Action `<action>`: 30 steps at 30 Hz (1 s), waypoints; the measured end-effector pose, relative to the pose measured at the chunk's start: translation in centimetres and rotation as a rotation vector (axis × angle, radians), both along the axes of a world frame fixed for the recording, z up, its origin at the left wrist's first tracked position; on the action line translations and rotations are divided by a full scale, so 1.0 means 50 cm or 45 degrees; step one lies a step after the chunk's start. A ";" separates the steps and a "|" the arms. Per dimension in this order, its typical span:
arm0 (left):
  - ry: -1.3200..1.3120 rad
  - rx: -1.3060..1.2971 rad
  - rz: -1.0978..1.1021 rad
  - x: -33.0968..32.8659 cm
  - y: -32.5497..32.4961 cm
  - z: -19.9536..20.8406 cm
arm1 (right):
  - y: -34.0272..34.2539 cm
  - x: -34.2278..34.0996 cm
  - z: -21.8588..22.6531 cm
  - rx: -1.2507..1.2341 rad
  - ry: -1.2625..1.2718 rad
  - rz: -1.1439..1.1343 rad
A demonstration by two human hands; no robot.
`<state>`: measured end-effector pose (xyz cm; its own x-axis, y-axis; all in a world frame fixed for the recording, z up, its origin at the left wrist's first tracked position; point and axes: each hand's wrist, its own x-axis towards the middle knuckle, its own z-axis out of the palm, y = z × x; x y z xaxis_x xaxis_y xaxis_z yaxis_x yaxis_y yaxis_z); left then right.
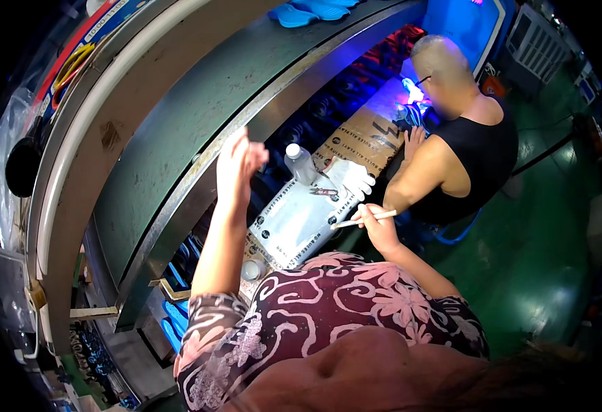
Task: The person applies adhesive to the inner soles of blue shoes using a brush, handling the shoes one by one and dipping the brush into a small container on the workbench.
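Observation:
My left hand (238, 165) is raised beside the metal edge of the conveyor. Its fingers are somewhat blurred but look apart, and nothing shows in them. In my right hand (379, 230) is a slim, pale-handled brush (357, 221), its tip pointing left over the white covered work surface (291, 223). A clear bottle (301, 165) with a white cap stands on the far part of that surface. Close to it lie small reddish snips (323, 192) and a white glove (352, 180). A small round clear jar (252, 270) sits nearer to me, by my left forearm.
The green conveyor belt (177, 123) curves along the left, with blue shoe-shaped pieces (294, 15) at its far end. Ahead on the right, a person in a black top (476, 147) works under bluish light beside a cardboard box (363, 141). More blue pieces (172, 323) lie at lower left.

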<state>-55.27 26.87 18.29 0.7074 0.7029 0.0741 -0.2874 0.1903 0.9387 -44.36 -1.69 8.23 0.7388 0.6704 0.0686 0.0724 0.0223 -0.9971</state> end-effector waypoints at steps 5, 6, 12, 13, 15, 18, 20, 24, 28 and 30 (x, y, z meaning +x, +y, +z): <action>0.640 -0.067 0.114 -0.391 -0.083 -0.345 | 0.031 0.001 -0.031 -0.036 0.074 0.134; 0.763 -0.023 0.265 -0.467 -0.110 -0.388 | 0.039 0.000 -0.033 -0.065 0.074 0.204; 1.804 0.486 0.892 -0.749 -0.204 -0.521 | 0.136 -0.069 -0.004 -0.105 0.051 0.443; 1.881 0.513 0.926 -0.772 -0.204 -0.526 | 0.149 -0.086 0.008 -0.090 0.035 0.476; 1.907 0.531 0.940 -0.785 -0.203 -0.548 | 0.168 -0.108 0.025 -0.118 0.066 0.535; 2.017 0.496 0.773 -0.811 -0.196 -0.593 | 0.196 -0.146 0.034 -0.161 0.080 0.619; 1.961 0.283 0.762 -0.826 -0.190 -0.611 | 0.206 -0.170 0.035 -0.213 0.052 0.637; 2.072 0.275 1.038 -0.791 -0.212 -0.582 | 0.202 -0.162 0.027 -0.345 -0.049 0.677; 2.237 0.435 0.987 -0.830 -0.201 -0.591 | 0.180 -0.181 0.024 -0.431 -0.216 0.544; 2.383 0.163 0.969 -0.850 -0.188 -0.631 | 0.181 -0.188 -0.001 -0.373 0.064 0.508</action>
<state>-97.75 17.46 -13.27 -0.4202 0.8874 -0.1898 0.8881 0.4451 0.1146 -53.75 7.37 8.17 0.4180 0.8875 -0.1942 0.0666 -0.2432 -0.9677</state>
